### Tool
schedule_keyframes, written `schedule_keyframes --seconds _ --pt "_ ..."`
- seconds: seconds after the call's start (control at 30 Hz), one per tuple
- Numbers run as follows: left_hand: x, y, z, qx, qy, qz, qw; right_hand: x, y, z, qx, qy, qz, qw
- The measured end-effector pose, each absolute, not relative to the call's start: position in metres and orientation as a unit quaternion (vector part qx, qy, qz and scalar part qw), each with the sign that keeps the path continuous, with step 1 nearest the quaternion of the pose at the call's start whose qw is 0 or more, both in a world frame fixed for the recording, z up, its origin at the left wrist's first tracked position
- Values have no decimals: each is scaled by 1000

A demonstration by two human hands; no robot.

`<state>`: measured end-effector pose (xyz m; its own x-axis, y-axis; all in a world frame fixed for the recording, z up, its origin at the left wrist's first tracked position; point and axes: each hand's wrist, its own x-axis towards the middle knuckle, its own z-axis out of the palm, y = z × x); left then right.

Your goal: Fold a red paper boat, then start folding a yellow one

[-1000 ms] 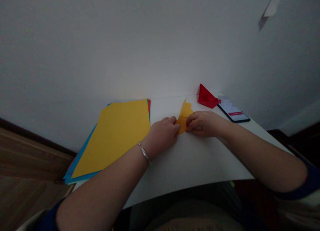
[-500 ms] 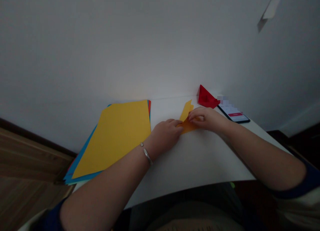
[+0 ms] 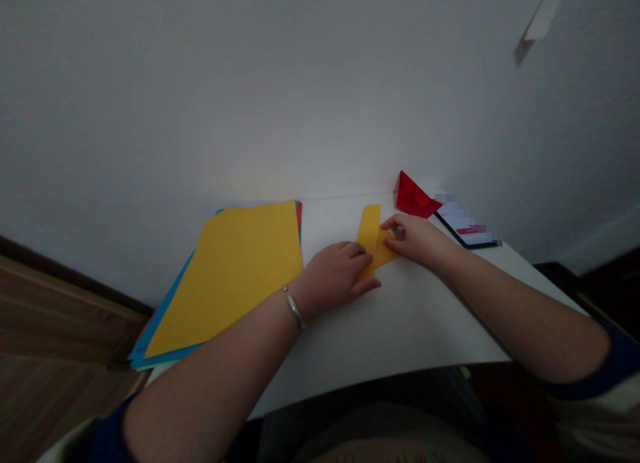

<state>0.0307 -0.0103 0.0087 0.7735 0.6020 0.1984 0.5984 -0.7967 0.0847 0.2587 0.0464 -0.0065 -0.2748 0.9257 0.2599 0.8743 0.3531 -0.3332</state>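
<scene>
A small folded piece of orange-yellow paper (image 3: 371,231) lies on the white table (image 3: 400,316) between my hands. My left hand (image 3: 336,276), with a silver bracelet on its wrist, presses down on the paper's near left end, fingers laid over it. My right hand (image 3: 417,239) pinches the paper's right edge with thumb and fingers closed on it. The paper's far strip lies flat and points away from me.
A stack of coloured sheets (image 3: 235,269), yellow on top with blue and red beneath, lies to the left. A red folded paper boat (image 3: 414,197) stands at the back by the wall. A phone (image 3: 467,228) with a lit screen lies right of it.
The folded paper has been opened out and laid flat, its upper strip now pointing away. My right hand moved further back and right; my left hand flattened onto the near end.
</scene>
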Motion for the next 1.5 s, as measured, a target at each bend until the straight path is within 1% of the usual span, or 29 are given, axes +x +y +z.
schedule_keyframes --seconds 0.17,0.3,0.53,0.6,0.73,0.8,0.9,1.07,1.13,1.23,1.33,1.4,1.5 --pt "27 -8 3 926 364 99 11 256 46 -9 -535 -802 108 242" --pt "26 -6 -4 907 413 74 23 250 42 -5 -523 -813 126 222" --pt "26 -7 -9 895 445 25 20 249 40 -3 -490 -840 125 198" --pt "25 -7 -8 891 453 19 17 251 42 -5 -489 -842 110 200" --pt "25 -8 -6 884 467 26 -12 255 46 -9 -501 -842 31 199" --pt "26 -8 -5 882 470 32 -22 256 47 -11 -496 -847 17 191" --pt "27 -9 -5 881 470 39 -22 255 50 -13 -484 -850 43 205" --pt "29 -9 -4 883 468 36 -2 252 53 -16 -475 -840 119 232" --pt "30 -10 -3 883 467 34 2 252 52 -16 -460 -845 127 240" --pt "30 -9 -1 889 456 32 -4 254 50 -15 -467 -841 85 258" --pt "28 -6 -2 901 433 31 -19 257 48 -14 -473 -842 23 258" --pt "27 -4 -2 914 402 38 -28 259 48 -15 -459 -856 -1 239" --pt "24 -1 -1 930 361 54 -35 261 48 -16 -447 -875 -6 186"
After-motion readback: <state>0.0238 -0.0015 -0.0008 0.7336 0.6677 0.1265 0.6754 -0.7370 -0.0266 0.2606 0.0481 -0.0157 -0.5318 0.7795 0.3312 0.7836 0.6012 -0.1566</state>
